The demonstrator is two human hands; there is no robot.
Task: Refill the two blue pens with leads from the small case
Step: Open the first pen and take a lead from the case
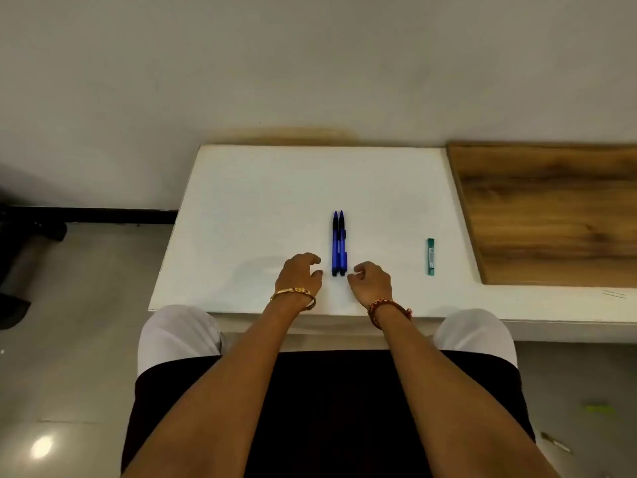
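The two blue pens (339, 243) were laid side by side, touching, in the middle of the white tabletop (255, 201). The left hand (299, 274) and right hand (372, 279) were rested beside their near ends, loosely curled, holding nothing. The small case (430, 256) was placed well apart to the right, closed, near the wooden panel (551, 208).

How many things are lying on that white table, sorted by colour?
Blue: 2, the blue pens, side by side.
Green: 1, the small case, off to their right.
Total: 3, on the white table.
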